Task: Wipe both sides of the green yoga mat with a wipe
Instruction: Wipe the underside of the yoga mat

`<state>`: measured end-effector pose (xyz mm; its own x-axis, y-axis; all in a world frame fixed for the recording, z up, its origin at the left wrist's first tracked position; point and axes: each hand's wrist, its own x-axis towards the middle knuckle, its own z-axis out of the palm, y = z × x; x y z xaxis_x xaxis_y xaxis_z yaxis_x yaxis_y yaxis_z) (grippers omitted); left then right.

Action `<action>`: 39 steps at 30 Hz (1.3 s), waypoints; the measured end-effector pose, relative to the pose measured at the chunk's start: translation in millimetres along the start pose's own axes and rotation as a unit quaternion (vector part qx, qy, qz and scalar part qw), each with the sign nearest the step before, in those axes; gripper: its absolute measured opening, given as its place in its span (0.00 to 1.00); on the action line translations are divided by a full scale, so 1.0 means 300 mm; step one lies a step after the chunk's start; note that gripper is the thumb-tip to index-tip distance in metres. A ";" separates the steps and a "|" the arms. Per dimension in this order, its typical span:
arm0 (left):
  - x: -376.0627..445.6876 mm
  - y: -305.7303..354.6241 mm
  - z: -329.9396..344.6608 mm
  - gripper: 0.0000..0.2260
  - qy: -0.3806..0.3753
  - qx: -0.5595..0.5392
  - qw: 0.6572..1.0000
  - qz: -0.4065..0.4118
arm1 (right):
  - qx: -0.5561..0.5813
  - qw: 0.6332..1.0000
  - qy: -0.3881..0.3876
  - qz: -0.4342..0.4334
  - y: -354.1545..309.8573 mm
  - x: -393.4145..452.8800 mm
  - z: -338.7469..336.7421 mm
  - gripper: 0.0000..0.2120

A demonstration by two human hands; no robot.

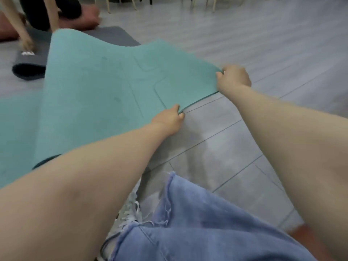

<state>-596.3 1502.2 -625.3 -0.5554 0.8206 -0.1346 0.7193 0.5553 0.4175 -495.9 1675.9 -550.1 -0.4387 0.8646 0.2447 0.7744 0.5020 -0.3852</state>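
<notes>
You are mid-flip: your left hand [169, 119] and right hand [233, 78] each pinch the near end edge of the green yoga mat [98, 87], lifted off the floor [244, 44]; next, probably, carry it over and lay it flat.

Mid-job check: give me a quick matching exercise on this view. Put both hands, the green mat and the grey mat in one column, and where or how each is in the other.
Things:
1. left hand
2. right hand
3. green yoga mat
4. grey mat

States:
A. flat on the floor, farther back
B. grips the mat's far end corner
C. end lifted, bulging upward
D. pinches the mat's near end corner

Pairs: 1-D, 2-B, 3-C, 4-A
</notes>
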 end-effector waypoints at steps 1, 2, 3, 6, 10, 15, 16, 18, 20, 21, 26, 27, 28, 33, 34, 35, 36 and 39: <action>0.046 0.037 0.020 0.19 -0.007 -0.011 1.000 0.012 | -0.002 1.000 0.004 0.005 0.038 0.040 -0.003 0.13; 0.088 0.076 0.044 0.19 -0.018 -0.023 0.999 0.021 | -0.010 1.000 0.007 0.012 0.082 0.078 -0.005 0.13; 0.132 0.118 0.070 0.19 -0.030 -0.034 0.999 0.029 | -0.020 0.999 0.012 0.024 0.130 0.115 -0.009 0.12; 0.282 0.254 0.158 0.19 -0.049 -0.069 0.995 0.058 | -0.050 0.997 0.030 0.053 0.281 0.239 -0.014 0.09; 0.512 0.416 0.302 0.22 -0.082 -0.104 0.987 0.091 | -0.078 0.993 0.042 0.081 0.467 0.425 0.007 0.10; 0.742 0.509 0.477 0.29 -0.186 -0.156 0.963 0.120 | -0.118 0.988 0.014 0.096 0.659 0.640 0.090 0.11; 0.784 0.506 0.503 0.31 -0.211 -0.146 0.959 0.123 | -0.117 0.988 0.006 0.096 0.687 0.675 0.117 0.12; 0.853 0.471 0.545 0.34 -0.248 -0.064 0.956 0.140 | -0.109 0.989 -0.008 0.104 0.737 0.734 0.178 0.11; 0.909 0.431 0.576 0.34 -0.243 0.067 0.953 0.165 | -0.101 0.988 -0.023 0.118 0.794 0.794 0.221 0.11; 0.934 0.412 0.591 0.33 -0.236 0.116 0.948 0.178 | -0.102 0.987 -0.035 0.123 0.826 0.821 0.241 0.11; 1.064 0.438 0.726 0.28 -0.286 0.155 0.932 0.158 | -0.137 0.975 -0.117 0.132 1.019 0.955 0.390 0.12; 1.074 0.444 0.765 0.29 -0.274 0.165 0.935 0.154 | -0.134 0.973 -0.124 0.144 1.057 0.985 0.425 0.13; 1.071 0.442 0.797 0.29 -0.247 0.176 0.940 0.158 | -0.131 0.969 -0.136 0.158 1.097 1.013 0.461 0.13; 1.039 0.399 0.864 0.27 -0.104 0.146 0.962 0.208 | -0.075 0.960 -0.185 0.195 1.276 1.029 0.625 0.13; 1.046 0.400 0.865 0.27 -0.106 0.144 0.961 0.209 | -0.054 0.961 -0.189 0.195 1.300 1.019 0.650 0.14; 1.054 0.402 0.862 0.27 -0.109 0.139 0.963 0.205 | -0.032 0.960 -0.200 0.192 1.315 1.010 0.673 0.15; 1.052 0.403 0.861 0.27 -0.110 0.139 0.963 0.203 | -0.017 0.958 -0.215 0.189 1.324 0.999 0.691 0.16; 1.047 0.396 0.864 0.26 -0.133 0.146 0.958 0.209 | -0.004 0.955 -0.230 0.187 1.350 0.987 0.712 0.16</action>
<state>-577.2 1861.1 -850.8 -0.0960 0.9632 -0.2510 0.9631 0.1535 0.2210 -409.5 2139.6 -823.8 -0.2835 0.9022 -0.3251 0.9188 0.1584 -0.3616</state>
